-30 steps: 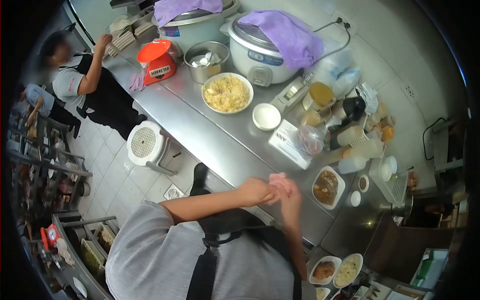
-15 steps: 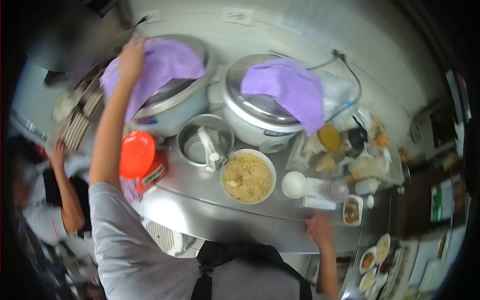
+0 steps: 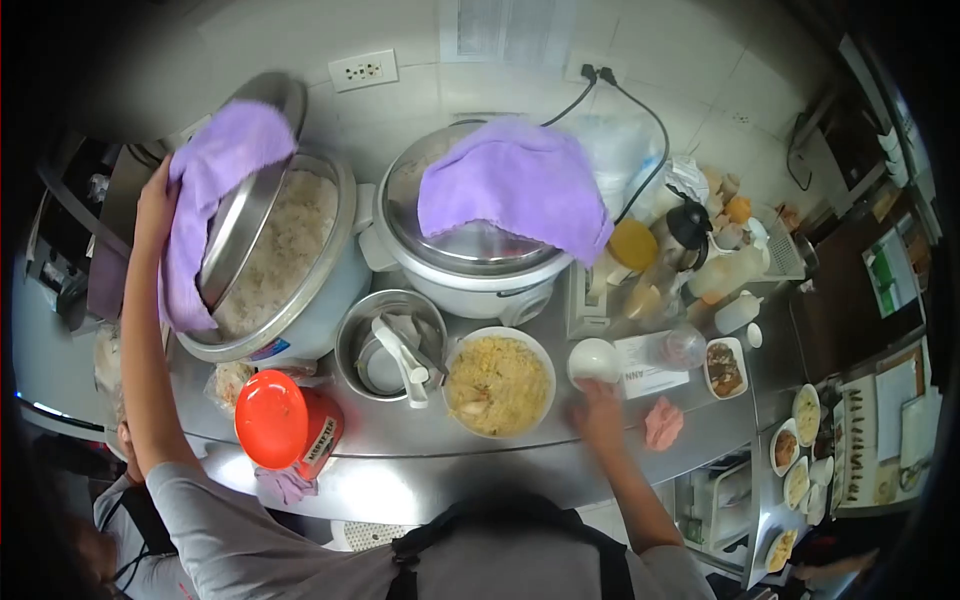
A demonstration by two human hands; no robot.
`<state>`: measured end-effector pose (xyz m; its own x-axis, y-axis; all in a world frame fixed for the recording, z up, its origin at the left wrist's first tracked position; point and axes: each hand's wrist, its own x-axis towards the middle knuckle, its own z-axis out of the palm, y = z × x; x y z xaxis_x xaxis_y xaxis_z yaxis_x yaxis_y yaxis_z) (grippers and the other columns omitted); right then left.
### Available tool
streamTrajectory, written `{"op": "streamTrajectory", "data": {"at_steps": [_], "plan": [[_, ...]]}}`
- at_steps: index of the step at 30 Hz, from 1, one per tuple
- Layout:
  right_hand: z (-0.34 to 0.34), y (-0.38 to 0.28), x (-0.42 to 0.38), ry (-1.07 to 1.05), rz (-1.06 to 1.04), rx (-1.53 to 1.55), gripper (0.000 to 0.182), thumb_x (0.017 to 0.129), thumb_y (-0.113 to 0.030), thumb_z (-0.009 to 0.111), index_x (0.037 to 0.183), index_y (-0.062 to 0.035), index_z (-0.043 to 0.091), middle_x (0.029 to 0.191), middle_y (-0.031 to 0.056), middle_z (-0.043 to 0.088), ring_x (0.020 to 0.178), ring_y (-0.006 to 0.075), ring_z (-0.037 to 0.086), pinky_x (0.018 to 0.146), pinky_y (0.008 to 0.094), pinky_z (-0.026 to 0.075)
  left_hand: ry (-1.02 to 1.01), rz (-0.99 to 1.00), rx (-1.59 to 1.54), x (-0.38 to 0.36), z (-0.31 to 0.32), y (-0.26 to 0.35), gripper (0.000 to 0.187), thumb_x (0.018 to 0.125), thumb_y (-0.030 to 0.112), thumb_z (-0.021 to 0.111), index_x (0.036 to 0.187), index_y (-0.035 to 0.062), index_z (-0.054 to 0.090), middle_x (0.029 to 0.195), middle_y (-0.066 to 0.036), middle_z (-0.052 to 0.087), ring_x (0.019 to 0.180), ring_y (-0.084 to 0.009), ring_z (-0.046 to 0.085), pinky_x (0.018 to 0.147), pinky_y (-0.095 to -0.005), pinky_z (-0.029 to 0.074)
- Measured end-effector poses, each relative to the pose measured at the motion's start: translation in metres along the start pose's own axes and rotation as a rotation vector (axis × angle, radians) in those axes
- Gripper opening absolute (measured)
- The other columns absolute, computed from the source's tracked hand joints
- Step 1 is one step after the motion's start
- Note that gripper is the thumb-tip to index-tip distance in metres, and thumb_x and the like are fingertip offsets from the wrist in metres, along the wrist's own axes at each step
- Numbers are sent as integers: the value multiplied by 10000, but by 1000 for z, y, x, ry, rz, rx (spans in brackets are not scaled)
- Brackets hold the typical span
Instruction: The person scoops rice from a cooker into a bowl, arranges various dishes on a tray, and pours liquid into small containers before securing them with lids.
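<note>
My left hand [image 3: 155, 205] is closed at the far side of a metal rice cooker lid [image 3: 243, 235], over a purple cloth [image 3: 225, 150] draped on it. The lid is tilted up to the left, and cooked white rice [image 3: 290, 240] shows in the left rice cooker [image 3: 340, 290]. My right hand [image 3: 598, 412] reaches over the counter, fingers extended to the near rim of a small white bowl [image 3: 592, 356]. Left of this hand stands a bowl of fried rice [image 3: 500, 385]. A crumpled pink cloth [image 3: 663, 424] lies to its right.
A second rice cooker [image 3: 460, 275] is covered by a lid and purple cloth. A metal pot [image 3: 355, 340] with a white-handled tool and a red-topped scale [image 3: 272, 415] stand in front. Bottles and a kettle [image 3: 687, 222] crowd the right. Another person [image 3: 140, 540] is at lower left.
The left cooker's lid has been raised and tilted left by my left hand, exposing rice. My right hand has moved left to the small bowl, and the pink cloth now shows on the counter.
</note>
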<state>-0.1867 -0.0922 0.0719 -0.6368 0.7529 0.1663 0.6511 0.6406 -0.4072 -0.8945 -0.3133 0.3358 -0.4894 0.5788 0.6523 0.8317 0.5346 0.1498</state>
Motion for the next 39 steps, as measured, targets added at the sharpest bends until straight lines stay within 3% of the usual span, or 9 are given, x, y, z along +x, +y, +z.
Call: {"op": "streamTrajectory", "data": {"at_steps": [9,19,22,25,27,32,34,37,39], "plan": [[11,37,18,37,-104,5,304,698,-72,723,1000,-102,709,960,87,677,955,312,577,901,411,439,-224,353,-58,18,67,280,432,851,116,563,1282,134,539,1127,-165,637,1024,-366,615,889,-431,484],[-50,30,-11,78,-169,284,246,745,-73,723,988,-43,704,917,97,672,888,295,561,821,384,452,-214,302,-150,-7,150,328,422,884,125,551,1301,108,494,1216,-151,571,1048,-362,599,909,-411,478],[-82,-2,2,87,-318,313,230,749,-64,727,974,-25,699,890,99,662,857,287,554,800,375,452,-240,132,-33,-5,153,324,976,778,236,727,1530,173,108,1406,-187,456,1169,-397,542,985,-418,452],[-102,-35,17,77,-373,413,241,738,-41,737,974,-23,694,872,93,658,844,273,557,771,364,459,-86,110,-105,-32,92,335,705,832,164,620,1453,90,296,1285,-274,513,1072,-459,564,943,-455,470],[-108,-60,25,91,-389,532,248,736,-36,742,979,-26,695,869,90,660,860,266,570,764,356,466,173,193,-222,-74,50,327,393,926,167,545,1298,50,502,1260,-145,565,1089,-288,599,938,-356,463],[-108,-145,39,-31,-653,727,218,744,-54,753,953,-29,697,890,93,660,864,258,603,767,358,483,-250,-323,-1163,-272,-28,372,589,951,417,531,1404,67,394,1351,-140,505,1115,-234,579,925,-371,479],[-99,-182,39,-201,-805,781,183,778,-102,734,941,-30,695,919,98,659,856,269,615,775,375,489,-289,-963,-2195,-326,-37,379,662,952,535,455,1419,76,355,1355,-158,486,1172,-266,561,954,-422,497],[-76,-234,49,-360,-833,814,164,838,-157,666,934,-26,691,974,124,659,889,301,629,803,401,493,91,-1261,-2306,-358,-51,351,737,905,639,427,1390,85,390,1312,-190,514,1139,-375,574,796,-533,575],[-44,-258,69,-375,-633,742,181,874,-172,607,936,-21,687,1019,155,656,940,327,633,835,417,493,-14,-1138,-2179,-376,-62,313,765,888,649,432,1400,83,374,1321,-209,500,1108,-423,579,742,-602,572]]}}
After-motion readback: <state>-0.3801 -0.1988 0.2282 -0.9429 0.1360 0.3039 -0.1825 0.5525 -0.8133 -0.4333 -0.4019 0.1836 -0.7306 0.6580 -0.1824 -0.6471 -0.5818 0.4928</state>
